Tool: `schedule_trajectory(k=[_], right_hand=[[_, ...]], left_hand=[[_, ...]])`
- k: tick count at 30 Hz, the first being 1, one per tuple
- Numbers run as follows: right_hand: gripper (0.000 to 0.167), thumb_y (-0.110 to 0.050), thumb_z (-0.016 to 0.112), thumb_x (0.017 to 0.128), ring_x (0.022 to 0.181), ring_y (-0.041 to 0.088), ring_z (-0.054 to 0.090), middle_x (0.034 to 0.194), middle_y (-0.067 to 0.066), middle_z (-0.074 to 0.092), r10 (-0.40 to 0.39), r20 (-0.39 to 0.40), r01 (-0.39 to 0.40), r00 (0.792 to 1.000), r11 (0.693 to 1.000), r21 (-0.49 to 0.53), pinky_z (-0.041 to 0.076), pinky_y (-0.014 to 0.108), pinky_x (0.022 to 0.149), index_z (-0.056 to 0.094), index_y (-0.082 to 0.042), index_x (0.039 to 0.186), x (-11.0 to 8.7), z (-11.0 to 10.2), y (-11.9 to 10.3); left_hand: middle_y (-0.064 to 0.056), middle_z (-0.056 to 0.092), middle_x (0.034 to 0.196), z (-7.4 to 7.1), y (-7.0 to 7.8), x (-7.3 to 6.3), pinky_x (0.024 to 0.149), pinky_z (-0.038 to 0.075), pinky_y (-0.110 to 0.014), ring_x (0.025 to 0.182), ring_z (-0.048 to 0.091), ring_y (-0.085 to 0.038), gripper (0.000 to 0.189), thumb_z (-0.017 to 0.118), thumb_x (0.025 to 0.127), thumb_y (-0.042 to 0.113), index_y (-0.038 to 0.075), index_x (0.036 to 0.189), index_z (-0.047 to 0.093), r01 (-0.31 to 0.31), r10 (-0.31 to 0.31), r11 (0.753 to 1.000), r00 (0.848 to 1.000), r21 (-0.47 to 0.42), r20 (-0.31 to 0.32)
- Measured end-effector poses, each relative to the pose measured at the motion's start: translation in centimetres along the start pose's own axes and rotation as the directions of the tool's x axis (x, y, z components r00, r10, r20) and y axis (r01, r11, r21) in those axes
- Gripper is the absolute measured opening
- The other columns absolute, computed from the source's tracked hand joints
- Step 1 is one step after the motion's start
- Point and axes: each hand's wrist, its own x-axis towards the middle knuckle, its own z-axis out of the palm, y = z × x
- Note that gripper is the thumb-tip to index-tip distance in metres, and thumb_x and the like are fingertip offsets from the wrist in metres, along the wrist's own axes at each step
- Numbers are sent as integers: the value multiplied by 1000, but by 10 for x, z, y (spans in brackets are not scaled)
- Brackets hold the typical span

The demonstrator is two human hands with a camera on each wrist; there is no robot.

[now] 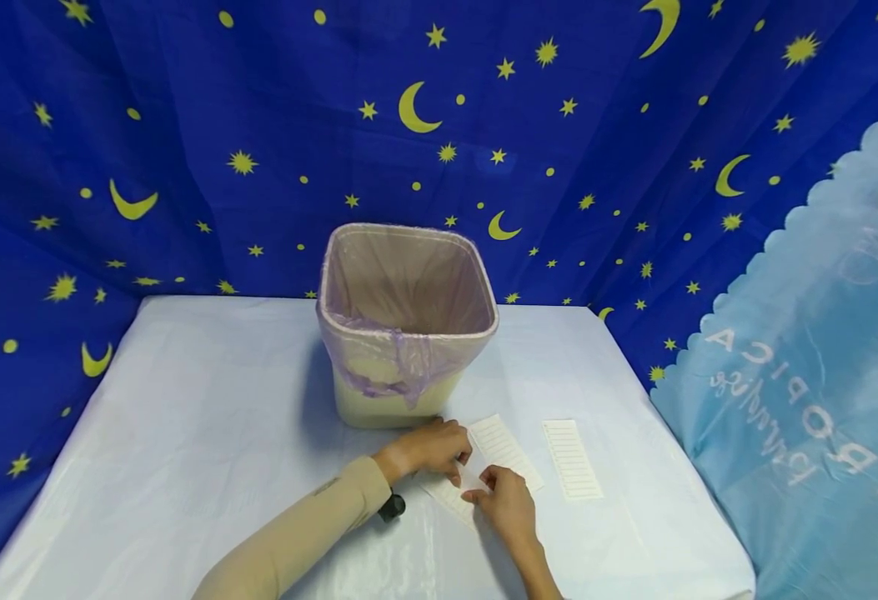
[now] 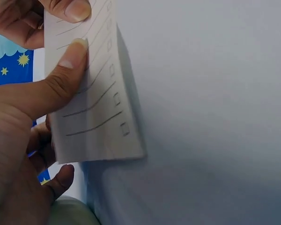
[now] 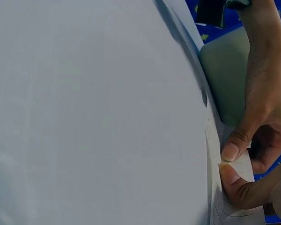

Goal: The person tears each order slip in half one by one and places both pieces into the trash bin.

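Both hands pinch one white paper slip (image 2: 93, 112) printed with ruled lines and small checkboxes. My left hand (image 1: 433, 448) holds it between thumb and curled fingers, just in front of the bin. From the near right, my right hand (image 1: 509, 507) grips the same slip, its thumb close to the left thumb. In the left wrist view the slip is raised at a slant over the white table. Another lined slip (image 1: 504, 448) lies flat just behind the hands. A third lined slip (image 1: 572, 458) lies apart to the right.
A beige waste bin (image 1: 386, 408) with a purple plastic liner stands upright behind the hands. A white cloth (image 1: 221, 400) covers the table. Blue curtains (image 1: 273, 108) with moons and stars hang behind it, and a light blue cloth (image 1: 821, 375) hangs at right.
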Motion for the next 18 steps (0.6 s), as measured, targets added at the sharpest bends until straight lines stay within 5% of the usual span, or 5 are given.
schedule_trajectory(k=[3,10,18], right_hand=[[24,-20,84,70,49,6,40,57,-4,51,-29,1,29,1000,999,13,35,18,46,67,-4,73,0,-2,0],[18,-15,83,72,47,3,39,54,-6,51,-102,6,102,995,995,20,34,16,45,68,-5,72,2,-6,-2],[14,-13,80,77,51,5,44,61,-3,60,-134,71,132,988,991,23,38,19,47,67,-7,73,7,-10,-7]], left_hand=[[15,60,82,0,0,-3,79,43,-23,73,49,-1,23,79,73,41,22,82,69,-12,12,999,1000,-49,5],[12,59,74,-4,1,-12,60,39,-19,63,45,-3,21,74,80,36,19,87,66,0,5,990,1000,-142,29],[4,72,102,-3,0,-20,79,50,-24,89,64,-10,29,66,90,35,14,110,73,18,-12,991,999,-131,52]])
